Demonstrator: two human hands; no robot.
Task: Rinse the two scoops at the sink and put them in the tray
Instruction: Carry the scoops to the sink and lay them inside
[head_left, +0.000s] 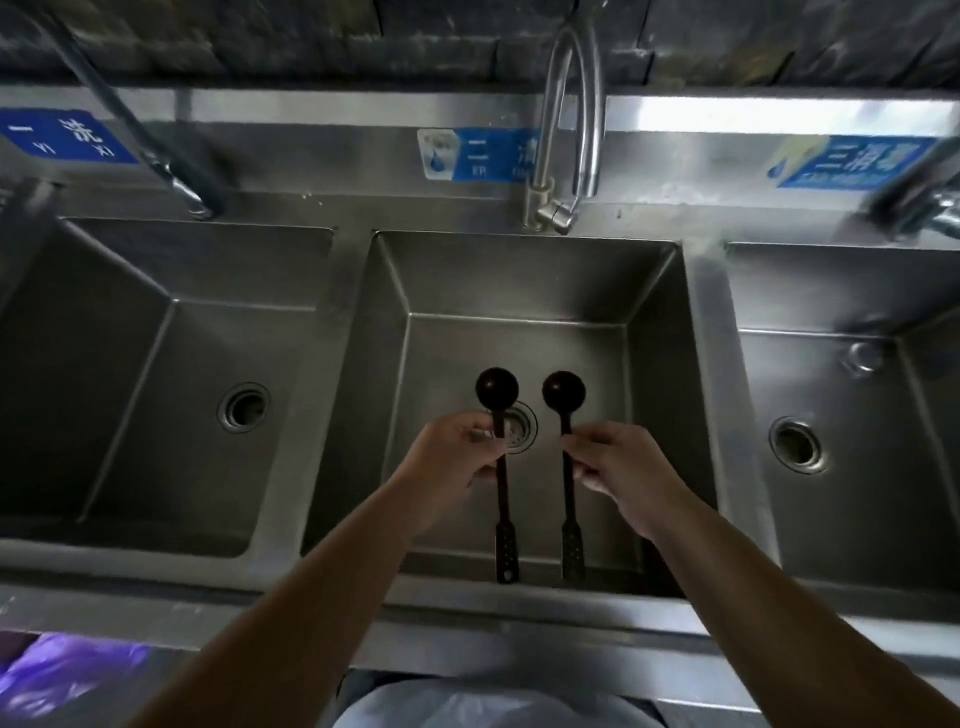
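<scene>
Two dark long-handled scoops hang side by side over the middle sink basin (519, 280). My left hand (451, 457) pinches the handle of the left scoop (497, 388) just below its round bowl. My right hand (621, 462) pinches the right scoop (564, 391) the same way. Both bowls point away from me, above the drain (519, 427). The perforated handle ends reach toward the sink's front edge. A steel gooseneck faucet (571, 104) stands behind the basin, and no water runs from it. No tray is in view.
Steel basins flank the middle one: the left basin (156, 364) and the right basin (857, 389), each with a drain. Blue labels line the backsplash. A hose faucet (171, 171) hangs over the left basin. A purple bag (62, 670) lies at bottom left.
</scene>
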